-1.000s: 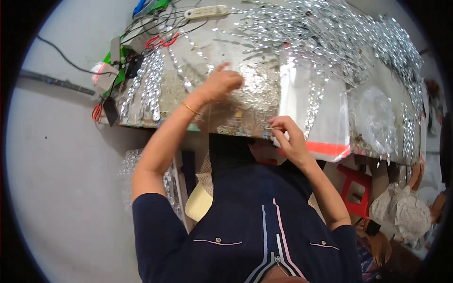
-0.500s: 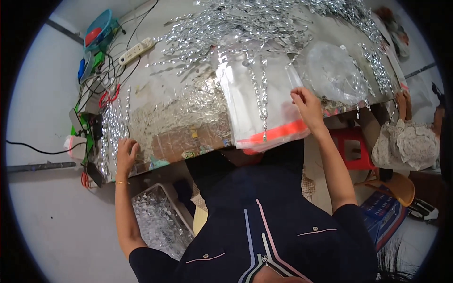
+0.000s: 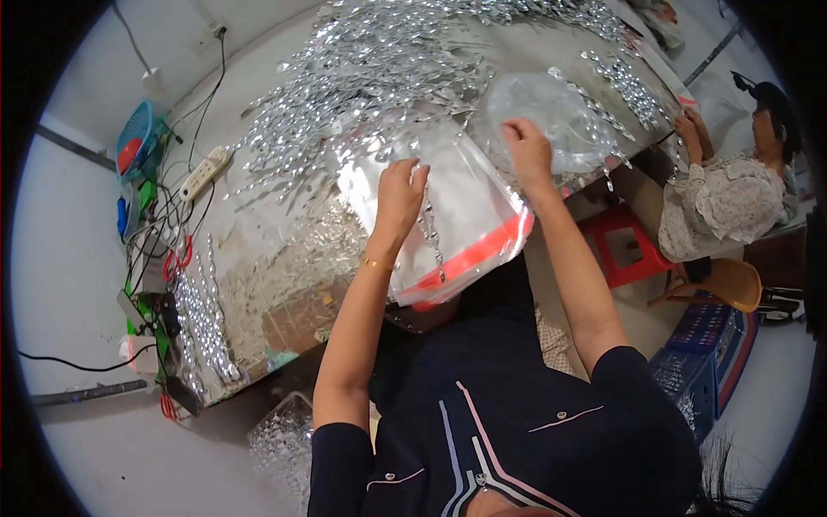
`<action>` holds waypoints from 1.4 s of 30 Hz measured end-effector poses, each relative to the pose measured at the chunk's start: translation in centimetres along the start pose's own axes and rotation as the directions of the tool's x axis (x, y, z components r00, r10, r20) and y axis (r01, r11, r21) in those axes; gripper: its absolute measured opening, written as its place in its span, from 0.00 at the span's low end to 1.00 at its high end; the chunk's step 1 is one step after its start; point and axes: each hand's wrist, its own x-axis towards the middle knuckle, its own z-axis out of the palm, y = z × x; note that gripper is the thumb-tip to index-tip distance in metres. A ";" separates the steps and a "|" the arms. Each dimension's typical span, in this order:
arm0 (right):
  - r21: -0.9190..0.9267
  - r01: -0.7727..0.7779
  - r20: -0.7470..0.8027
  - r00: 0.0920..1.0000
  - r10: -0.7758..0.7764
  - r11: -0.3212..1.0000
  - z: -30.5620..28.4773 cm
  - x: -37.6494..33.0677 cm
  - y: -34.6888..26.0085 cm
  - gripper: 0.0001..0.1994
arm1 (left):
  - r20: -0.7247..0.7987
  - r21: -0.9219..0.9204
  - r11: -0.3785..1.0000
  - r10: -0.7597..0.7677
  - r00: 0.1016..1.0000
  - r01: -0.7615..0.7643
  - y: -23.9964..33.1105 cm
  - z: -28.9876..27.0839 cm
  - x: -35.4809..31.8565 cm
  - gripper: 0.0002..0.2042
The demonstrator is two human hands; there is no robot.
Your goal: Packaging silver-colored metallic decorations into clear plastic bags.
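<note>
A stack of clear plastic bags (image 3: 469, 185) with an orange-red band (image 3: 469, 258) lies at the table's front edge. A strand of shiny silver beads (image 3: 433, 237) runs down the top bag. Above the upper part of this strand is my left hand (image 3: 401, 196), its fingers bent together; whether they grip the strand is hidden. My right hand (image 3: 529, 153) is raised at the stack's right side, fingers curled and slightly blurred, and I cannot make out anything in them. Beyond it lies a crumpled clear plastic bag (image 3: 556, 121).
A large heap of silver bead strands (image 3: 370, 73) covers the table's far side. More strands (image 3: 202, 310) lie at the left, near a power strip (image 3: 205, 175) and cables. A red stool (image 3: 622, 246) and another person (image 3: 724, 207) are at the right.
My left hand has moved from the table's left front edge onto the bags, beside the bead strand. The right hand has lifted away from the bags' right edge. The view has shifted.
</note>
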 end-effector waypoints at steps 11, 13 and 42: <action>-0.381 -0.185 0.154 0.953 0.260 0.906 -5.9 1.6 10.0 0.14 | -0.128 0.482 0.869 -0.058 0.990 0.113 -0.3 5.1 3.5 0.11; -0.425 -0.201 0.146 0.947 0.286 0.883 -5.4 1.2 9.2 0.16 | -0.144 0.506 0.854 -0.054 0.988 0.120 -0.8 5.0 3.5 0.10; 0.632 -0.085 0.059 0.996 0.062 0.770 -9.1 5.4 -0.3 0.06 | 0.214 -0.725 0.547 -0.398 0.892 0.418 1.7 -3.5 -8.0 0.20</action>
